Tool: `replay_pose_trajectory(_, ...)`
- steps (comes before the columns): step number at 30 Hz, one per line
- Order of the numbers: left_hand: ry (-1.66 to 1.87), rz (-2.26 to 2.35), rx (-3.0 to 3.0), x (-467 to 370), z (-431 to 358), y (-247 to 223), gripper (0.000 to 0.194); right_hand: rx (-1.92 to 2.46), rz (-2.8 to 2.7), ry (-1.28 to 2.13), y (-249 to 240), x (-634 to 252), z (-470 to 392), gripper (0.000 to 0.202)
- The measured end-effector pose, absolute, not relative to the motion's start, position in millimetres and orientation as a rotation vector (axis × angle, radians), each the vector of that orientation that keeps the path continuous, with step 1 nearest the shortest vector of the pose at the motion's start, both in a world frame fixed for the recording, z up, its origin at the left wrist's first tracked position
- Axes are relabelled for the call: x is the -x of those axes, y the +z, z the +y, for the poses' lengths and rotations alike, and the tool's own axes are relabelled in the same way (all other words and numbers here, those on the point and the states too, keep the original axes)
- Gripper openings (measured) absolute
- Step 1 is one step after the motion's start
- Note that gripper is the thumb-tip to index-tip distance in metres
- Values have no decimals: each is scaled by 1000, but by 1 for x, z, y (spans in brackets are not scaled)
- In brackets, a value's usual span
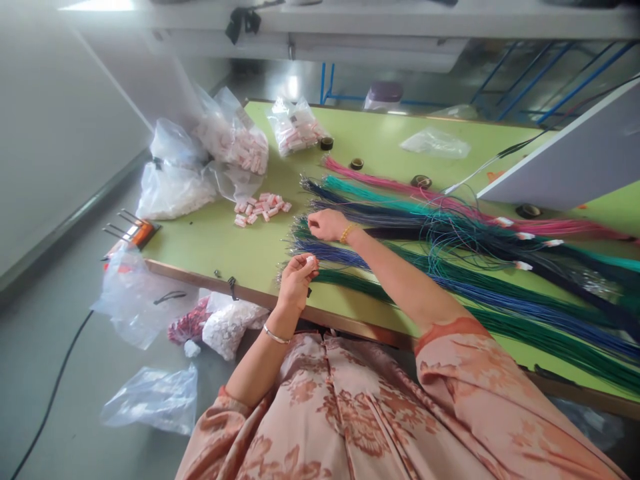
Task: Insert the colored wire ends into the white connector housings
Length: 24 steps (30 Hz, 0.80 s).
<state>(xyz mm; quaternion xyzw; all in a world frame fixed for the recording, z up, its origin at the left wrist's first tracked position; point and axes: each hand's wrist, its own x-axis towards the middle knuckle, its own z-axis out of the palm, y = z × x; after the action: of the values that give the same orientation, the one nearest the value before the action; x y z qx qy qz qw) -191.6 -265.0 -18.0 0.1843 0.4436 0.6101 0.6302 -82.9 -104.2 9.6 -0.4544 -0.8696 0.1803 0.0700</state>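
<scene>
My left hand (296,279) is closed in a pinch around a small white plastic connector (311,262), near the table's front edge. Farther back, my right hand (327,225) hovers over or touches the terminal ends of the wire bundles, its fingers pinched together; what lies between them is hidden. Dark blue wires (360,212) run beside that hand, with blue wires (340,253) and green wires (350,280) closer to me. Left of the right hand lies a loose pile of white and pinkish connectors (260,208).
Clear bags of connectors (240,143) crowd the table's back left, with another bag (297,127) beside them. Pink wires (380,177) and teal wires (365,191) stretch rightward. Tape rolls (357,163) lie behind. An orange pronged holder (143,233) stands at the left corner.
</scene>
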Motion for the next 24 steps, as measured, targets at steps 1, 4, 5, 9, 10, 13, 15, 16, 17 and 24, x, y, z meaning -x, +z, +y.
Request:
replay_pose_trajectory(1, 1397, 1019, -423, 192, -265, -18, 37, 1369, -2635, 532, 9, 89, -104, 16)
replay_pose_trajectory(4, 1401, 1022, -431, 192, -266, -18, 35, 1368, -2592, 605, 8, 103, -101, 18)
replay_pose_trajectory(5, 1403, 1019, -433, 192, -266, -17, 35, 1386, -2563, 621, 7, 104, -100, 19)
replay_pose_trajectory(9, 1393, 1014, -423, 192, -267, -16, 34, 1538, -2555, 581, 15, 96, -97, 18)
replay_pose_trajectory(10, 1390, 1017, -421, 192, -266, -16, 33, 1588, -2553, 550, 20, 92, -98, 17)
replay_pose_trajectory(13, 1384, 1024, -422, 191, -265, -15, 32, 1664, -2533, 431, 36, 85, -99, 16)
replay_pose_trajectory(15, 1386, 1022, -425, 190, -265, -15, 32, 1531, -2576, 452, 44, 85, -100, 16)
replay_pose_trajectory(16, 1388, 1020, -426, 190, -265, -15, 32, 1430, -2604, 501, 46, 86, -100, 16)
replay_pose_trajectory(17, 1392, 1018, -426, 190, -265, -15, 33, 1337, -2614, 558, 46, 89, -99, 16)
replay_pose_trajectory(24, 1401, 1010, -398, 191, -266, -15, 32, 1132, -2405, 849, 35, 108, -101, 18)
